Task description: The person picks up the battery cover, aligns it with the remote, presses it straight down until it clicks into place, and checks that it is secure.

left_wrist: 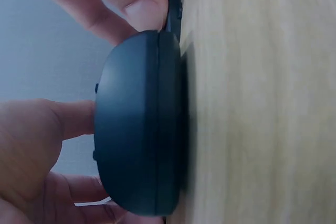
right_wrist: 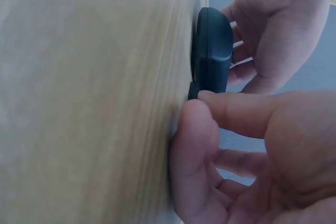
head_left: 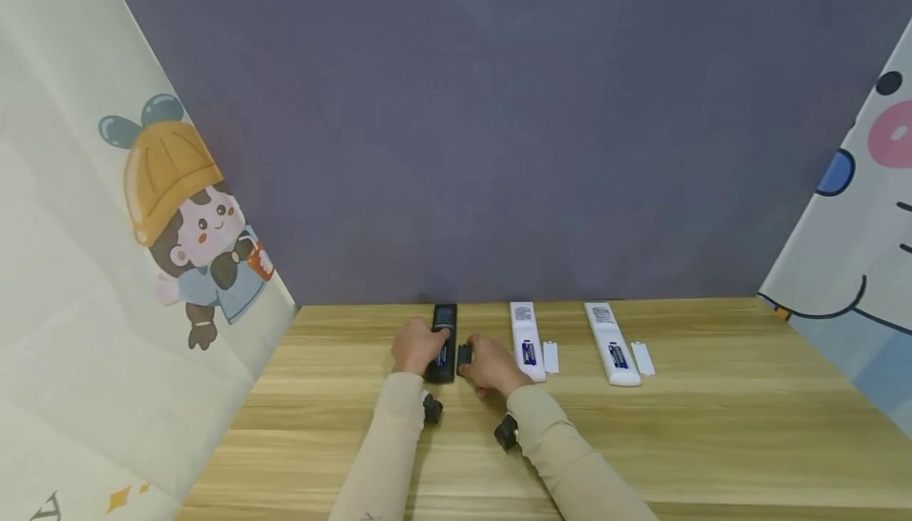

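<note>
A black remote control (head_left: 445, 317) lies on the wooden table with its battery side up and blue batteries in its open slot. My left hand (head_left: 417, 347) holds it from the left, thumb on top and fingers along its side. Just right of it, a black battery cover (head_left: 464, 355) lies flat, its edge pinched by my right hand (head_left: 496, 367). In the left wrist view the rounded end of the remote (left_wrist: 128, 124) faces the camera. The right wrist view shows only a small end of the cover (right_wrist: 193, 88); fingers hide the rest.
Two white remotes (head_left: 522, 323) (head_left: 602, 331) lie to the right, batteries showing in their slots. Beside each is a white battery cover (head_left: 551, 358) (head_left: 644, 359). A grey upright panel (head_left: 456, 149) stands behind the table; printed sheets hang at both sides.
</note>
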Demonstrator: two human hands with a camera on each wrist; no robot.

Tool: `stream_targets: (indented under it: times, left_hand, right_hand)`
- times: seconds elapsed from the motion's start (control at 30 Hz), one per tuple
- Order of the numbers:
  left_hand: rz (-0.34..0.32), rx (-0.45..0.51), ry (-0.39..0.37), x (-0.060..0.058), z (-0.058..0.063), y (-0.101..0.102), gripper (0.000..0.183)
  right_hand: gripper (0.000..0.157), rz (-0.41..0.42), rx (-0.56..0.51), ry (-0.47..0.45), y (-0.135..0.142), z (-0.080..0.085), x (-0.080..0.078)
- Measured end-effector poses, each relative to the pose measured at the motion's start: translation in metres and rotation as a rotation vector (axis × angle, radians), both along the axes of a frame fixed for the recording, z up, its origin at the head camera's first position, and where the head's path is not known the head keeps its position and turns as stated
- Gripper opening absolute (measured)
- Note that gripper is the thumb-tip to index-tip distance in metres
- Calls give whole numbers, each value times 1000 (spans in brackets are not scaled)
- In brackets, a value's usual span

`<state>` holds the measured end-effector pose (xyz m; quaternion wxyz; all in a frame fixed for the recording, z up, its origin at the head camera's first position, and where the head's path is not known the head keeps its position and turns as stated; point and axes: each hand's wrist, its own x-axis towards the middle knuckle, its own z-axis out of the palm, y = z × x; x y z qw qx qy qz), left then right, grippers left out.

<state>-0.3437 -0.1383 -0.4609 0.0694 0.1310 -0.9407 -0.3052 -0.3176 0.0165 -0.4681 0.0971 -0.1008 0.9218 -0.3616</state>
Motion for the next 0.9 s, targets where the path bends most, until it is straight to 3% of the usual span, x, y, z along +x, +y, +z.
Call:
stream_targets:
  times: [0.37,0.63,0.9]
  left_hand:
    - [35,7,-21,-1,-1,4,41]
    - [52,30,-19,1,-2,6,44]
    - [61,57,-22,0,-2,7,43]
  right_hand:
    - [54,-15,-34,-10,-1,1,3]
    - [60,-21,-58,-6,-2,1,6]
    - [51,-36,-116,-4,-1,0,5]
